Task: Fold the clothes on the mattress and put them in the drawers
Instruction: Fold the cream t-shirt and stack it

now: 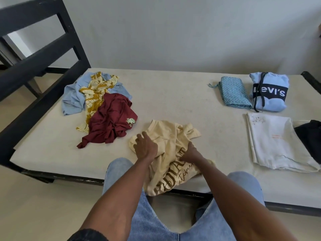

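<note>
Both hands on the crumpled cream t-shirt [171,153] at the near mattress [173,94] edge, its hem hanging off the side. Left hand [145,146] lies on top, fingers curled into the fabric; right hand [191,154] pinches a fold by the brown print. Unfolded pile up-left of left hand: maroon shirt [111,119], mustard patterned garment [96,91], light blue shirt [74,96]. Folded pieces right of right hand: white garment [274,143], teal zigzag cloth [233,92], Levi's hoodie [269,92].

A cream shirt [171,136] with brown lettering, a maroon shirt [111,119], a blue zigzag cloth [234,92].
</note>
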